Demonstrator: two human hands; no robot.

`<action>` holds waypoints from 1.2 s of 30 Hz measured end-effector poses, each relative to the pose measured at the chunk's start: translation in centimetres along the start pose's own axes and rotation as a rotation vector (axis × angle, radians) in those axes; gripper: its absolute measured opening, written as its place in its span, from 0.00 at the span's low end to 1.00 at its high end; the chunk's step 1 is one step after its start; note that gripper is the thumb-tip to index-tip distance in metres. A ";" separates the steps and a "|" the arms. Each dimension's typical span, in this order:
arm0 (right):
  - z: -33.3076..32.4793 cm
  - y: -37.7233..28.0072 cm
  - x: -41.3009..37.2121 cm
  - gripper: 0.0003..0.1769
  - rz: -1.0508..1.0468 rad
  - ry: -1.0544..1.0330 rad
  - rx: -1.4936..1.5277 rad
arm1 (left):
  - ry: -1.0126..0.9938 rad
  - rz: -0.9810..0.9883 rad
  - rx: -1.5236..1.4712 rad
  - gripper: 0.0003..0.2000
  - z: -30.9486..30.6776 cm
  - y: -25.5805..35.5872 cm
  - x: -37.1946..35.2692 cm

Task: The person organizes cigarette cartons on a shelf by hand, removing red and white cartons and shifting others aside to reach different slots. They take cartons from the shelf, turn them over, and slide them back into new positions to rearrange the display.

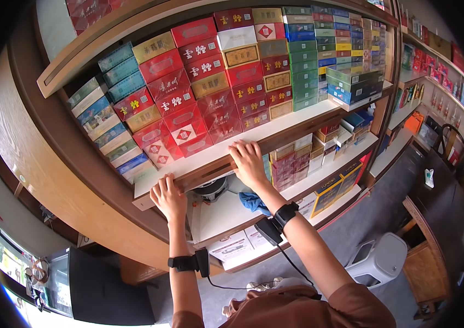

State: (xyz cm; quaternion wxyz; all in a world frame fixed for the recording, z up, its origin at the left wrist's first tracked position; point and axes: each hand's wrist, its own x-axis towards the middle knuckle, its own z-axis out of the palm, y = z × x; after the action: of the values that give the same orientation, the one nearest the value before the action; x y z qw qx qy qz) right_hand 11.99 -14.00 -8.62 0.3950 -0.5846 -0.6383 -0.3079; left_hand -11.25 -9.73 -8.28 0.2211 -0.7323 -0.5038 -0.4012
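While your left hand (167, 197) and right hand (248, 163) lie with bent fingers over the front edge of the white-topped shelf (202, 159) directly before you, distribute pressure evenly between them; whether they grip the edge or merely rest on it cannot be determined, as its underside is hidden. Because the stacked boxes (213, 106) stand on that shelf near your fingertips, apply any force gradually, avoid jolting the edge, and maintain clearance between your wrist cables (292, 263) and the blue cloth (253, 203) below.
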 end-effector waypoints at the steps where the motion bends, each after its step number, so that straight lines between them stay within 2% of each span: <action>1: -0.1 0.0 0.0 0.29 0.000 -0.005 0.000 | 0.000 0.003 -0.003 0.25 -0.1 0.1 0.0; 14: 0.1 -0.1 -0.1 0.31 0.020 -0.009 0.038 | 0.017 0.016 -0.019 0.28 -0.2 0.0 0.0; 22: 0.3 -0.1 0.0 0.26 0.030 -0.003 0.017 | 0.012 0.010 -0.035 0.25 -0.7 0.4 0.1; 26: 0.2 -0.3 -0.1 0.25 0.049 -0.024 0.017 | 0.051 0.041 -0.030 0.28 -0.1 0.0 -0.1; 30: 0.2 -0.3 -0.1 0.23 0.048 -0.012 0.016 | 0.048 0.028 -0.025 0.27 -0.1 0.1 -0.1; 32: 0.3 -0.3 -0.1 0.22 0.045 -0.005 0.010 | 0.025 0.002 -0.013 0.21 -0.3 0.3 0.0; 36: 0.4 -0.4 -0.1 0.20 0.050 0.012 -0.001 | 0.031 0.009 -0.034 0.21 -0.3 0.1 -0.1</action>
State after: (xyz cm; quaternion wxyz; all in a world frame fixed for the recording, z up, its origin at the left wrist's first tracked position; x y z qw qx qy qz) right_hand 11.56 -13.78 -8.87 0.4060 -0.5989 -0.6208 -0.3018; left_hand -11.24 -10.01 -8.17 0.2179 -0.7320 -0.4902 -0.4199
